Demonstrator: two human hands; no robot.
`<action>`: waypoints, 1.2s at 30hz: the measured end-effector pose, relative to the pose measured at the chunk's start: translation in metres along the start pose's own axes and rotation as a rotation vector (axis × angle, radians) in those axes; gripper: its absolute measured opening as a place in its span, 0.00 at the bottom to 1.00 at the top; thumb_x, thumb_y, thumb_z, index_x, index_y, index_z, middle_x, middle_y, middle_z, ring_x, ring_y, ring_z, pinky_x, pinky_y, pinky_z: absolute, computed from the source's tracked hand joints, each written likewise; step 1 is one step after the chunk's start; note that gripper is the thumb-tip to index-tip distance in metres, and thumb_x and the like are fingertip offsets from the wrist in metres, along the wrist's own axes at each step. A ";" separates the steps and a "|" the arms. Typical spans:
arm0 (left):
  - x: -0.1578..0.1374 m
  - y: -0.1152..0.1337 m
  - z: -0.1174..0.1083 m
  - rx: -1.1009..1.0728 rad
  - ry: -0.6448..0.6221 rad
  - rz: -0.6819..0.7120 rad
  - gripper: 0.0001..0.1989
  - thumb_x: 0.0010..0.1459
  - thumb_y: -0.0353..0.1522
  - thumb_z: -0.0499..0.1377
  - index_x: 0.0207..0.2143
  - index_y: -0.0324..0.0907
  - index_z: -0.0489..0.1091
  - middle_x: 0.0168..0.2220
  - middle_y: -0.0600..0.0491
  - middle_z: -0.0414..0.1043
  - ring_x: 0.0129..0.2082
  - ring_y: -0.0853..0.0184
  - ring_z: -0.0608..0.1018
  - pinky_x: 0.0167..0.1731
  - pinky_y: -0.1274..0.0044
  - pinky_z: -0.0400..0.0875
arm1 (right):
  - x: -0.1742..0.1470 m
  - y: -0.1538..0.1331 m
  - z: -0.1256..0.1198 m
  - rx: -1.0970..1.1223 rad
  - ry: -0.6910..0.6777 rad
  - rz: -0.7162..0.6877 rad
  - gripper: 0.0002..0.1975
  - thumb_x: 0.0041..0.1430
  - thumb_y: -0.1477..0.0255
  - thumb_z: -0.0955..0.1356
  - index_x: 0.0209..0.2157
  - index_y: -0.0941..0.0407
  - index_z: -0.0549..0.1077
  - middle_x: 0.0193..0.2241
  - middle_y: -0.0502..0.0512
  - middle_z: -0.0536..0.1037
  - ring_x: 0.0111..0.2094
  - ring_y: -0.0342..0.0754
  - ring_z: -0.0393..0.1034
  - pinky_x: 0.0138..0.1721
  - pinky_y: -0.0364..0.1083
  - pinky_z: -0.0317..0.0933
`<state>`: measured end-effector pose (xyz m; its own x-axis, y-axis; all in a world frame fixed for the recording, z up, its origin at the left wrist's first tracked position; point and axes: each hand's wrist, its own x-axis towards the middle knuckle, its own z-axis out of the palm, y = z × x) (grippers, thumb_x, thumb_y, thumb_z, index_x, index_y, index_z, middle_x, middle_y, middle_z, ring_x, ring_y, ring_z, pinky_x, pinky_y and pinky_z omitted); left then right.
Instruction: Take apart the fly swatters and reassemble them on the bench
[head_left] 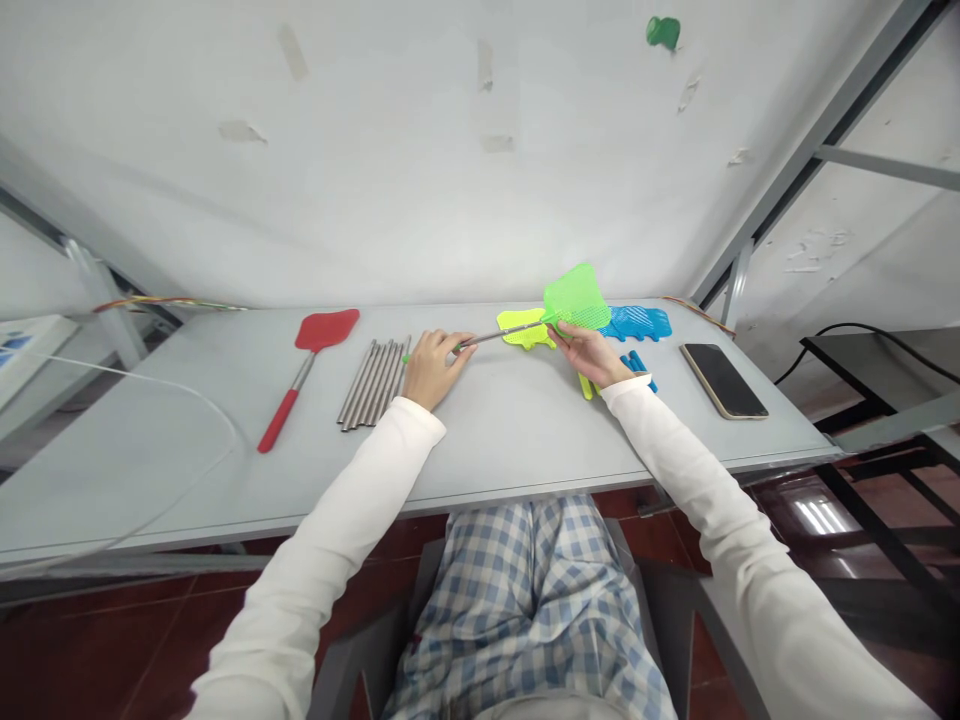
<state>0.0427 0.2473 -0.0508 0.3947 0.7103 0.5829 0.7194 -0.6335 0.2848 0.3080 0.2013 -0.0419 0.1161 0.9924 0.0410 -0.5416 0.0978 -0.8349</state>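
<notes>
A green fly swatter [576,297] with an extended metal rod is held across the table between my hands. My left hand [433,368] is closed around its handle end, where bits of green show past the fingers. At the other end, my right hand [591,354] pinches the base of the mesh head, which tilts up. Beneath and behind it lie yellow swatter heads [517,322] and blue swatter heads [639,322]. Yellow handles [586,387] and blue handles [636,360] are partly hidden by my right hand. Several metal rods [371,385] lie side by side left of my left hand.
A red fly swatter [289,392] rests on the grey table [495,450] at the left. Toward the right edge lies a phone [724,381]. A white cable [217,405] loops over the left side, and a white wall [420,180] rises behind the table.
</notes>
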 end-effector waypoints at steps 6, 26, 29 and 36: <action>0.000 -0.002 0.001 0.036 -0.018 -0.006 0.18 0.64 0.43 0.50 0.47 0.46 0.74 0.35 0.48 0.72 0.40 0.60 0.70 0.43 0.72 0.64 | -0.001 0.000 0.002 -0.037 -0.027 0.007 0.08 0.44 0.74 0.74 0.29 0.52 0.76 0.38 0.47 0.81 0.51 0.46 0.71 0.62 0.46 0.58; -0.007 0.000 0.000 -0.031 -0.158 0.020 0.22 0.67 0.43 0.43 0.47 0.46 0.73 0.41 0.50 0.77 0.40 0.64 0.76 0.35 0.75 0.64 | -0.006 0.000 -0.003 -0.225 -0.066 -0.089 0.20 0.39 0.69 0.78 0.38 0.49 0.76 0.36 0.47 0.81 0.46 0.49 0.74 0.51 0.48 0.65; -0.008 0.003 -0.002 -0.022 -0.211 0.014 0.20 0.67 0.42 0.44 0.45 0.47 0.73 0.41 0.52 0.79 0.36 0.65 0.77 0.31 0.76 0.62 | -0.007 0.000 -0.003 -0.265 -0.069 -0.074 0.21 0.38 0.68 0.78 0.38 0.50 0.76 0.36 0.49 0.81 0.48 0.51 0.73 0.52 0.49 0.66; -0.005 0.006 -0.004 0.007 -0.129 0.018 0.21 0.66 0.44 0.46 0.41 0.45 0.74 0.40 0.52 0.79 0.35 0.66 0.78 0.31 0.77 0.61 | -0.006 -0.004 -0.002 -0.258 -0.144 -0.077 0.17 0.42 0.65 0.77 0.36 0.50 0.76 0.38 0.50 0.81 0.49 0.51 0.73 0.53 0.51 0.65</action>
<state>0.0429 0.2387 -0.0494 0.4776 0.7329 0.4846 0.7153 -0.6446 0.2698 0.3112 0.1951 -0.0402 0.0195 0.9850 0.1713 -0.3039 0.1690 -0.9376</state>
